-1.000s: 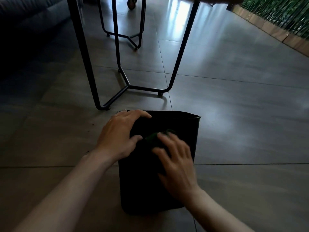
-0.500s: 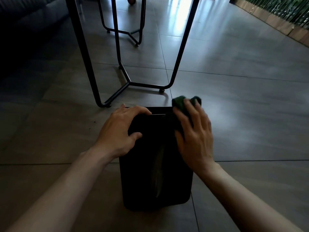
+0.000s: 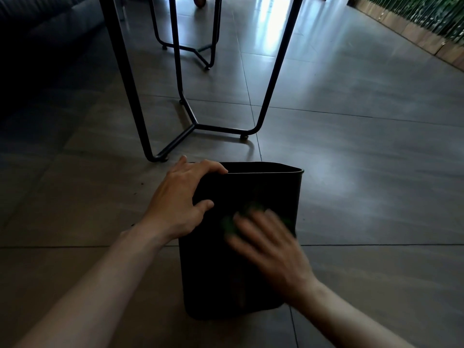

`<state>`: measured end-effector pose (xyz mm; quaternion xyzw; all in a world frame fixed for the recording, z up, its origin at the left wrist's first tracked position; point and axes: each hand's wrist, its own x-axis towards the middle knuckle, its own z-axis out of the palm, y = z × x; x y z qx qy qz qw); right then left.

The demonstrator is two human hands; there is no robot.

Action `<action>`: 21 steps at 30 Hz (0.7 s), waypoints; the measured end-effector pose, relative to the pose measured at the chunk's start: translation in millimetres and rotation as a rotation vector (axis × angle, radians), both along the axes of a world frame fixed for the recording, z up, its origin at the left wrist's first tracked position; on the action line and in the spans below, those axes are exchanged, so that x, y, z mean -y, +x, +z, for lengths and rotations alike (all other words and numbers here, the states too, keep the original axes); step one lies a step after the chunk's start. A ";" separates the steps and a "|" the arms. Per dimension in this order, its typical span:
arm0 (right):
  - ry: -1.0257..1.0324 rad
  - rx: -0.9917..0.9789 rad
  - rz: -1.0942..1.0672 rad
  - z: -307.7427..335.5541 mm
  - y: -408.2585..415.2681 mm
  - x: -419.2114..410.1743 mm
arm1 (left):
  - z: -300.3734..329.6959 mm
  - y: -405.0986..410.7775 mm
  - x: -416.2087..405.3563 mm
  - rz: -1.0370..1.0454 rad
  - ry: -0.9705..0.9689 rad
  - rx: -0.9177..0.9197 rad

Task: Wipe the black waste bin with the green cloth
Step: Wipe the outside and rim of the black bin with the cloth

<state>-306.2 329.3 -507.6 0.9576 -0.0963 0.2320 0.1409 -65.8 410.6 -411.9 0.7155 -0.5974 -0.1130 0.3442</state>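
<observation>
Fingers of the left hand curl over the near-left rim corner of the black waste bin, thumb on its wall. Right hand, blurred, fingers spread flat, presses the green cloth against the facing wall. Bin on tiled floor, long axis leaning away, mouth toward metal table legs.
</observation>
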 end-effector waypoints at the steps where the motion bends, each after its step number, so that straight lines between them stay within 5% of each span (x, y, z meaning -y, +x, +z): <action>1: 0.123 0.140 -0.142 13.4 11.2 8.1 | 0.3 0.3 0.3 -0.004 0.002 0.000; 3: 0.286 0.308 -0.351 30.2 31.6 10.0 | 1.2 0.6 1.6 -0.006 0.003 -0.001; 5: 0.258 0.232 -0.314 17.7 38.6 -8.4 | 2.3 0.3 2.4 0.000 0.008 -0.005; 7: 0.078 -0.029 -0.065 -20.9 26.0 -38.6 | 2.5 0.1 2.9 0.003 0.011 -0.012; 10: -0.258 -0.699 0.230 -56.9 -6.1 -69.6 | 0.9 -0.2 1.8 -0.011 0.016 -0.028; 12: -0.312 -0.803 0.261 -57.7 -12.6 -61.3 | -0.9 -1.3 0.7 -0.034 0.004 -0.021; 17: 0.042 0.000 0.019 -1.5 14.9 -12.3 | -1.2 -0.8 2.8 -0.059 -0.020 0.004; 21: 0.248 0.245 -0.254 30.2 42.7 10.3 | -1.9 1.1 4.4 -0.056 -0.022 0.016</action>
